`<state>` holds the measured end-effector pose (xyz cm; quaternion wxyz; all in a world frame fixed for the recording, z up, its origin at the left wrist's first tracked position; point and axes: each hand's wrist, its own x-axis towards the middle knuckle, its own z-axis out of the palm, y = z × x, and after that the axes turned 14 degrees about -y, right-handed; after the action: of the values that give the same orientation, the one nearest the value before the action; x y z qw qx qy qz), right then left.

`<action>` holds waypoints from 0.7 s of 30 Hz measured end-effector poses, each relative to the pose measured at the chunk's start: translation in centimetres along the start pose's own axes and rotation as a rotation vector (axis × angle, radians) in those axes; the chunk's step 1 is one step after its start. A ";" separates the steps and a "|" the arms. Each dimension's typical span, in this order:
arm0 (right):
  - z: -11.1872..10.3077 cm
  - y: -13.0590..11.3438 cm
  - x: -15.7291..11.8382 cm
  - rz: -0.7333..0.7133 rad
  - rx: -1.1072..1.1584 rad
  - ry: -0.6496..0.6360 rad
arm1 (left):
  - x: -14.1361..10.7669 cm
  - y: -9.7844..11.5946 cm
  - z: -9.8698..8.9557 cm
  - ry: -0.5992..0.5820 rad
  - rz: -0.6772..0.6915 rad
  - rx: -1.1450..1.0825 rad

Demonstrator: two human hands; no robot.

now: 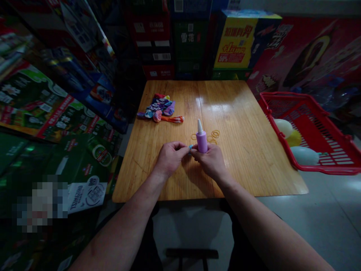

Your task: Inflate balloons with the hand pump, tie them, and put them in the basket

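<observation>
Over the front half of the wooden table (175,184), my left hand (170,157) pinches one side of a small light-blue piece (190,147), which looks like a balloon neck. The fingertips of my right hand (212,160) meet it from the other side. A purple bottle-shaped pump with a white nozzle (202,141) stands upright in my right hand, nozzle up. Yellow rubber bands (215,134) lie just behind it. A pile of colourful deflated balloons (160,107) rests at the table's back left.
To the right, a red plastic basket (324,170) holds inflated balloons (304,155), white, yellow and pale blue. Stacked cartons (189,41) line the far side, and green beer boxes (76,154) crowd the left. A dark stool edge (191,253) shows below the table.
</observation>
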<state>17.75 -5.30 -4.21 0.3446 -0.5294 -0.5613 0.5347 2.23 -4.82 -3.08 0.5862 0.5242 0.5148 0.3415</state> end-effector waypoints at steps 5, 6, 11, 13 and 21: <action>0.4 0.6 -0.1 0.003 -0.098 0.026 | -0.1 0.0 0.2 -0.022 0.003 0.019; 0.4 0.6 -0.2 -0.019 -0.115 0.040 | -0.1 -0.1 0.2 -0.024 0.006 0.028; 0.3 0.0 -0.5 -0.161 -0.213 0.095 | 0.1 -0.6 0.1 -0.019 0.033 0.054; 0.3 0.0 -0.4 -0.106 -0.112 0.057 | 0.1 -0.6 0.0 -0.023 0.045 0.066; 0.5 0.8 0.5 0.310 0.743 -0.114 | -0.1 -0.3 -0.1 -0.076 0.017 -0.024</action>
<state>17.38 -5.01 -5.15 0.3958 -0.4167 -0.2615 0.7754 2.04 -4.99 -3.36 0.6084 0.5342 0.4836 0.3326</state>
